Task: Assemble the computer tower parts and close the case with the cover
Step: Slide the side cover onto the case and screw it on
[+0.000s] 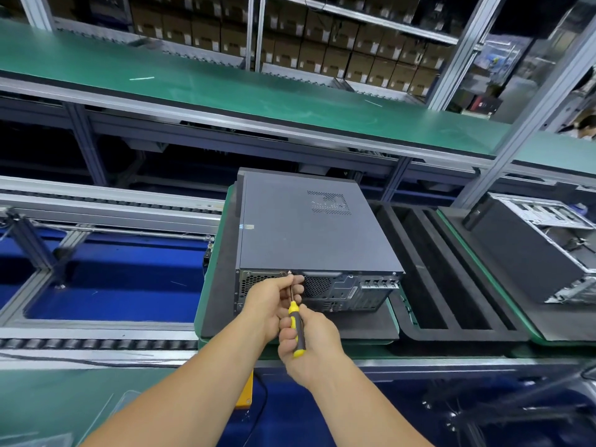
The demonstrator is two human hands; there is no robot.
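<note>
The right hand [309, 337] gripped the yellow-and-grey screwdriver [294, 327]; left fingers [292, 285] pinched its shaft at, seemingly, a screw on the grey metal tower cover [303, 233]; tilting could slip the tip off.

The closed computer case [309, 233] fills the middle of the frame. Right of it, black foam trays [451, 279] and another case [532, 250] block the way. The blue gap [113, 285] at left is open.

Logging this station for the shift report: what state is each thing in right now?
Computer tower: lying on its side, cover on.
Screwdriver: tip at a screw on the tower's rear top edge.
Right hand: grips the screwdriver handle.
Left hand: pinches the screwdriver shaft.
Second tower: cover off, inside exposed.
Foam tray: slots hold nothing.
</note>
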